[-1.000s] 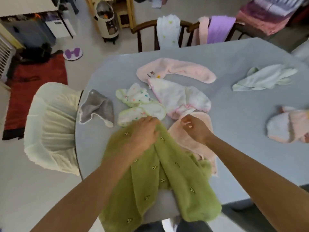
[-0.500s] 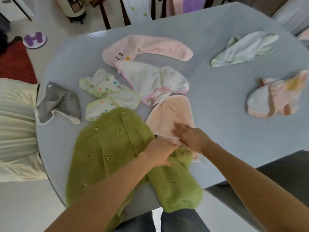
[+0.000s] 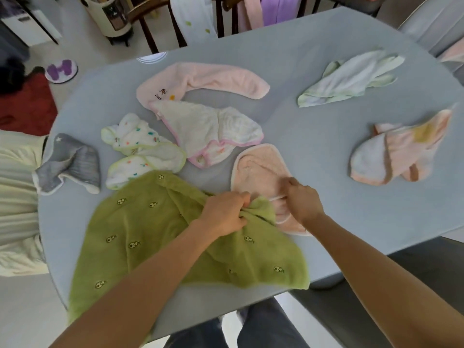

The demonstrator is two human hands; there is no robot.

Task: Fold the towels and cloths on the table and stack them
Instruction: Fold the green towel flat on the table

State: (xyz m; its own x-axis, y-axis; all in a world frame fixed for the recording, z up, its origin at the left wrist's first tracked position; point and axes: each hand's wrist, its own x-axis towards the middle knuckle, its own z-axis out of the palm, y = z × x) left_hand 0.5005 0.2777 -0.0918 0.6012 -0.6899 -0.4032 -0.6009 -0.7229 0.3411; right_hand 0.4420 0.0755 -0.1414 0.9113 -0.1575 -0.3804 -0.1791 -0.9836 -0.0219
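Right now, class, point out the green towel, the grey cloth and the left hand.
green towel point(image 3: 140, 234), head view, flat middle of the fabric
grey cloth point(image 3: 72, 164), head view, ribbed centre
left hand point(image 3: 223, 214), head view, back of the hand

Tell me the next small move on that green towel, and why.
Probably draw the gripped corner out flat toward the near right. The left hand grips a bunched corner of the green towel, which lies rumpled and overlaps the peach cloth, where the right hand pinches a white edge.
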